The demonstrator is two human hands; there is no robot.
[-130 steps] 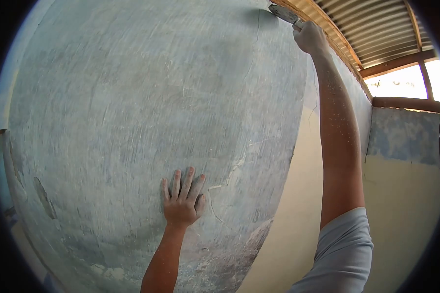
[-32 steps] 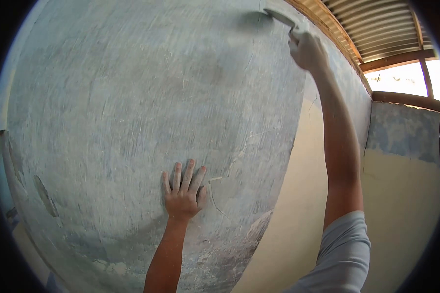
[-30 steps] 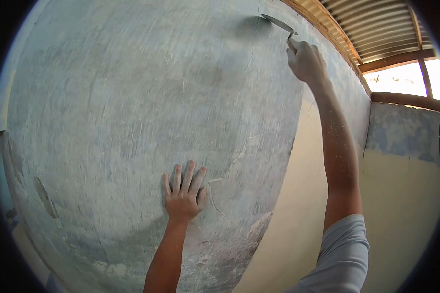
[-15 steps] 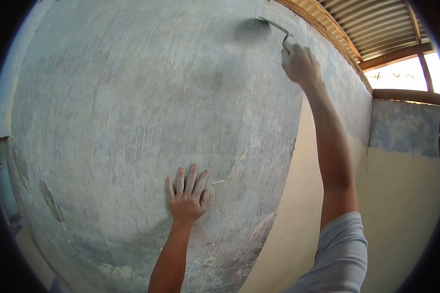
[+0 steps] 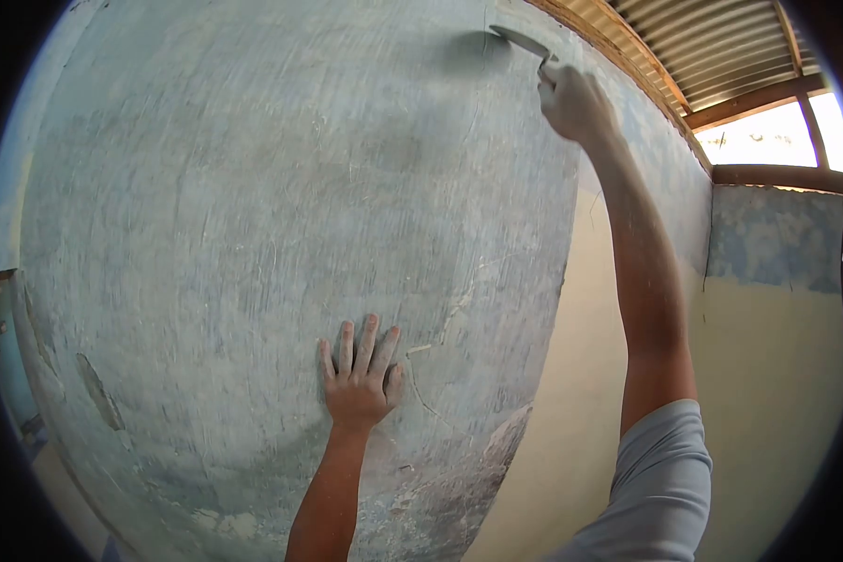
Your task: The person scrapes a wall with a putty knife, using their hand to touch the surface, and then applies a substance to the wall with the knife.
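High on the wall, my right hand (image 5: pixel 576 101) is closed around the handle of a trowel (image 5: pixel 523 40). The trowel's metal blade points left, near the wall's upper edge, and casts a dark shadow there. Whether the blade touches the wall I cannot tell. Lower down, my left hand (image 5: pixel 358 379) lies flat with fingers spread against the scraped grey-blue wall (image 5: pixel 253 234). Its fingers look dusty. Right beside that hand, a thin crack with a pale chip (image 5: pixel 420 349) runs down the wall.
Wooden beams (image 5: pixel 759 108) and a corrugated metal roof (image 5: pixel 712 47) are at the upper right. Past the grey surface lies a cream-painted wall (image 5: pixel 768 375). A long gouge (image 5: pixel 100 393) marks the wall at the lower left.
The trowel's blade has turned, showing more of its face, and shifted slightly left and up with my right hand. My left hand has stayed in place.
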